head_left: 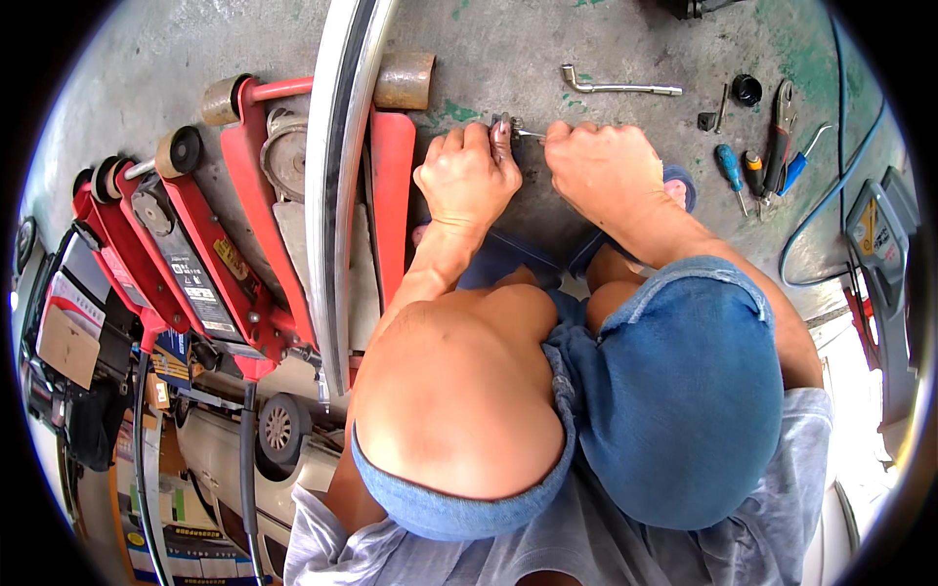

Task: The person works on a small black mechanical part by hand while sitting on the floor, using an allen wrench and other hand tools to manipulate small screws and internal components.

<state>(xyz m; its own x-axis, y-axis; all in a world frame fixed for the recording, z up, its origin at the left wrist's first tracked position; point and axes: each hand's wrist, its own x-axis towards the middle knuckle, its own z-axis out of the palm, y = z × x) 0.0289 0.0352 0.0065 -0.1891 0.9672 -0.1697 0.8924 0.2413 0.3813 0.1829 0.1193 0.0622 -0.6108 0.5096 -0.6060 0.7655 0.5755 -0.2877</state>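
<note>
My left hand (469, 174) is closed around a small dark metal part (504, 125), its thumb pressed against it; most of the part is hidden by my fingers. Close beside it, my right hand (604, 164) makes a fist on a tool with a thin silver shaft (531, 134). That shaft points left and its tip meets the metal part. The tool's handle is hidden in my fist, so its exact kind does not show. Both hands are low over the concrete floor, in front of my bent knees.
Left of my hands stand a curved silver-and-black strip (338, 195), like a rim seen edge-on, and red floor jacks (391, 186). An L-shaped socket wrench (625, 89) lies ahead. To the right are a blue screwdriver (729, 168), pliers (782, 127), a black cap (746, 90) and a hose (803, 278).
</note>
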